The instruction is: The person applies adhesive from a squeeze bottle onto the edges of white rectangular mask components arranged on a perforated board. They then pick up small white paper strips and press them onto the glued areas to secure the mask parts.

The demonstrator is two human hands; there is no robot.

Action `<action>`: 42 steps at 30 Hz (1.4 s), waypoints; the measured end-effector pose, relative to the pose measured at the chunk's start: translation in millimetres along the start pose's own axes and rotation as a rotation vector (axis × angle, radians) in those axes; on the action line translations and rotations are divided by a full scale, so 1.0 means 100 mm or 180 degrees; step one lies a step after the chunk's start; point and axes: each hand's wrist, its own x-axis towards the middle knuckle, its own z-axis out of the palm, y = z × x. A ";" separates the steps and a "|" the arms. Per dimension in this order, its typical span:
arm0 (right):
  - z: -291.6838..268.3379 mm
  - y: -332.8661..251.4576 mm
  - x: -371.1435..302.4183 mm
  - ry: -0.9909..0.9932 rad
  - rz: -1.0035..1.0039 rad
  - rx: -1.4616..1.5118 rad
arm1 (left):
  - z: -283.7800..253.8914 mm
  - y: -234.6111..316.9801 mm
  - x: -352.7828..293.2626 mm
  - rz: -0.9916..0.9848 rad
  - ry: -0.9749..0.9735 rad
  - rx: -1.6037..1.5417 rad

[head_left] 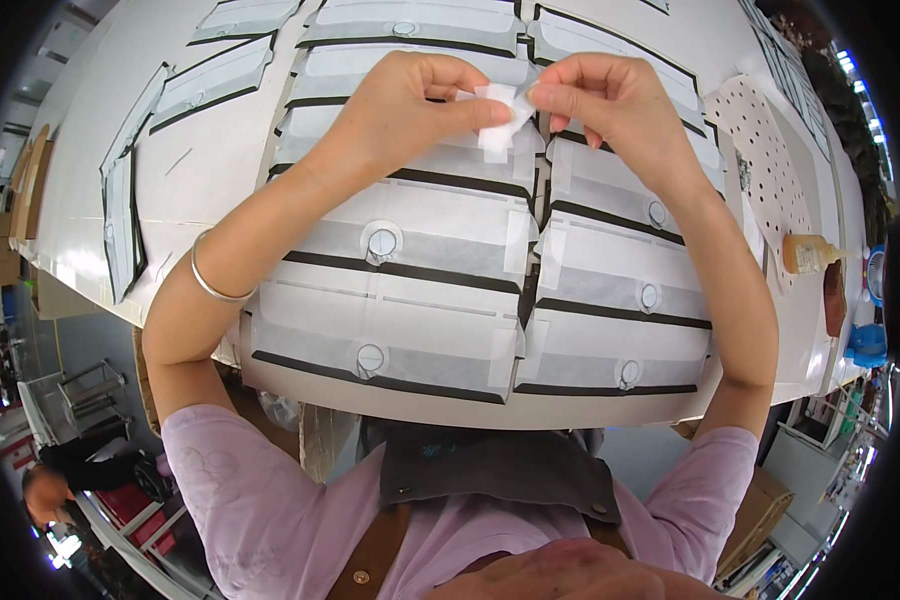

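Head view shows left hand point(400, 105) and right hand point(610, 100) pinching a small white patch point(497, 118), seemingly light and flimsy, by its edges.

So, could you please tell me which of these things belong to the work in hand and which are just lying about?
In hand:
- small white paper tab, pinched by left hand and right hand
- rows of white fabric pouches with black edges and round valves, directly beneath the hands

Lying about:
- amber plastic squeeze bottle
- white perforated board
- blue object at the table's right edge
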 end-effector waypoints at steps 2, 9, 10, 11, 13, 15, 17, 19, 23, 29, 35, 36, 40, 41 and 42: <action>0.00 -0.03 0.05 0.0194 -0.0094 -0.0083 | -0.04 -0.01 -0.01 -0.0122 0.0034 -0.0095; -0.32 0.08 0.33 -0.0671 0.0009 -0.1023 | -0.28 -0.05 -0.05 0.0595 -0.0449 0.0731; -0.35 0.16 0.42 -0.0647 -0.0267 -0.1196 | -0.28 -0.05 -0.04 0.0850 -0.0637 0.0990; -0.37 0.29 0.51 -0.0622 -0.0542 -0.1370 | -0.25 -0.05 -0.02 0.0901 -0.0752 0.0980; -0.32 0.26 0.56 -0.0589 -0.0686 -0.1425 | -0.19 -0.07 0.01 0.0977 -0.0937 0.0979; -0.25 0.16 0.57 -0.0537 -0.0382 -0.1194 | -0.11 -0.07 0.03 0.0847 -0.1050 0.1008; -0.26 0.19 0.62 -0.0508 -0.0426 -0.1200 | -0.05 -0.06 0.08 0.0781 -0.1164 0.1027; -0.27 0.23 0.67 -0.0494 -0.0501 -0.1233 | -0.02 -0.04 0.12 0.0780 -0.1279 0.1034; -0.27 0.28 0.71 -0.0533 -0.0495 -0.1243 | 0.01 -0.07 0.16 0.0830 -0.1317 0.1057; -0.27 0.38 0.76 -0.0472 -0.0597 -0.1342 | 0.06 -0.02 0.21 0.0750 -0.1501 0.1101; -0.17 0.46 0.74 -0.0177 -0.0519 -0.1260 | 0.09 -0.05 0.21 0.0459 -0.1718 0.0687; -0.16 0.44 0.73 -0.0115 -0.0509 -0.1208 | 0.11 -0.04 0.20 0.0425 -0.1710 0.0686; -0.13 0.32 0.56 0.0499 -0.0834 -0.1206 | 0.08 0.01 0.17 0.0450 -0.1563 0.0612; -0.20 0.34 0.49 0.0507 -0.0934 -0.1417 | 0.06 0.00 0.16 0.0555 -0.1351 0.0559; -0.23 0.34 0.43 0.0509 -0.1039 -0.1619 | 0.02 -0.02 0.16 0.0651 -0.1134 0.0510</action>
